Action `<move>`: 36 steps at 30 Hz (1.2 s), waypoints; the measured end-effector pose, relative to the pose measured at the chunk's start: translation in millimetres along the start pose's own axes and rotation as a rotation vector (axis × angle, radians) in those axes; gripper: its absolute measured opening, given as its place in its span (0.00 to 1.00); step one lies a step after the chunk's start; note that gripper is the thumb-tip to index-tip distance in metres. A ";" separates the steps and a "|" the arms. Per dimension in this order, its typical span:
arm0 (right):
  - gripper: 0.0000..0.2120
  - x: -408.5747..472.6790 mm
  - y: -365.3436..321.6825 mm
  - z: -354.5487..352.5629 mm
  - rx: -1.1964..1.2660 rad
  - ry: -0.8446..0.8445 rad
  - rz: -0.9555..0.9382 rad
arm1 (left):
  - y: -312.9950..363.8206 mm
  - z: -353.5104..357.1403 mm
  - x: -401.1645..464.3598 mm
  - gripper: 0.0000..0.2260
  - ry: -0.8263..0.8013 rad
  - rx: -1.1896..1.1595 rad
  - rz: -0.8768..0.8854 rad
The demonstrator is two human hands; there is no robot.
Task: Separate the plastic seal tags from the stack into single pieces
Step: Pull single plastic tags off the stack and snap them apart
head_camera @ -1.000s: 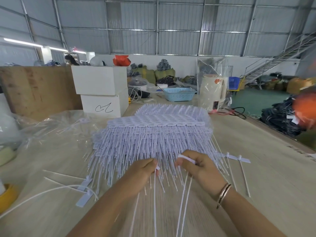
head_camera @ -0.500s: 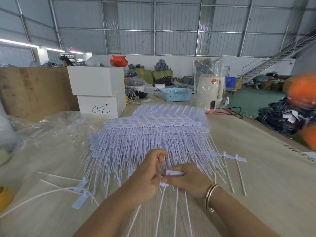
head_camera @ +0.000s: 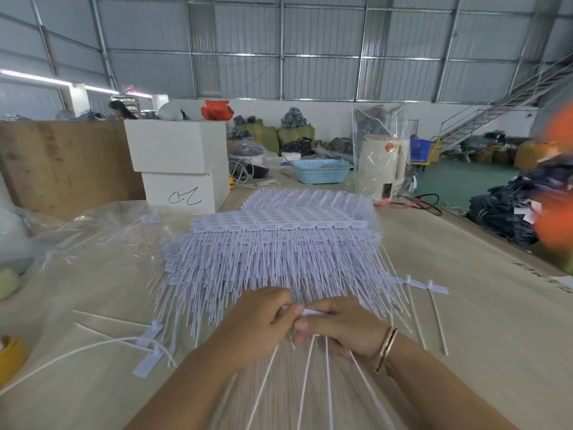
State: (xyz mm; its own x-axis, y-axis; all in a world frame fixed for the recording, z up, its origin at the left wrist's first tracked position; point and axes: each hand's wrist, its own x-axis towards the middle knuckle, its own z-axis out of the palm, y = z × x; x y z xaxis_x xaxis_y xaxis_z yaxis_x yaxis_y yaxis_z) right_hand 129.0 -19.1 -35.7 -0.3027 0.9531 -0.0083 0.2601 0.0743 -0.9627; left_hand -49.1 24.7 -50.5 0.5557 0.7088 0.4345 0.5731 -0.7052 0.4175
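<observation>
1. Pinching one short strip of joined tags [head_camera: 311, 312] between them, the left hand [head_camera: 260, 318] and right hand [head_camera: 344, 328] meet just in front of the stack [head_camera: 279, 243] on the counter [head_camera: 465, 336].
2. Snapping goes best by gripping close to the joint between neighbouring heads and bending sharply, with the trailing tails kept untangled.
3. A blue basket [head_camera: 321, 171] stands far back; its contents cannot be seen.

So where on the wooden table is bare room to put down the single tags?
Bare wood lies right of the big stack of white plastic seal tags, beyond the two loose tags, toward the table edge. A smaller patch sits left of the left hand, between loose tags and the clear plastic bag. Crowded: the middle, under both hands.
</observation>
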 end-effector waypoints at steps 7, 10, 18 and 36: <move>0.09 1.6 -1.8 -5.0 -0.133 0.060 0.048 | -2.1 -1.2 0.8 0.16 0.009 0.017 0.007; 0.10 1.8 -1.1 -2.0 -0.114 0.079 0.050 | -1.1 -1.0 1.1 0.17 0.001 0.010 0.000; 0.13 5.4 4.8 2.1 -0.149 0.207 -0.184 | 1.4 -5.1 0.2 0.15 -0.108 -0.371 -0.206; 0.10 5.0 0.0 -5.4 -0.009 0.274 -0.100 | 11.2 4.1 -2.7 0.10 -0.090 -0.026 -0.078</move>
State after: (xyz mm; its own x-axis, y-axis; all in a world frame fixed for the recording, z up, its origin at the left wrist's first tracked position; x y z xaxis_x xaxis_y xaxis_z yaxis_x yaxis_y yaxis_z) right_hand 132.5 -12.8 -34.3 -0.0687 0.9846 0.1607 0.2495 0.1730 -0.9528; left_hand -41.7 14.9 -50.3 0.5630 0.7591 0.3269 0.6015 -0.6476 0.4679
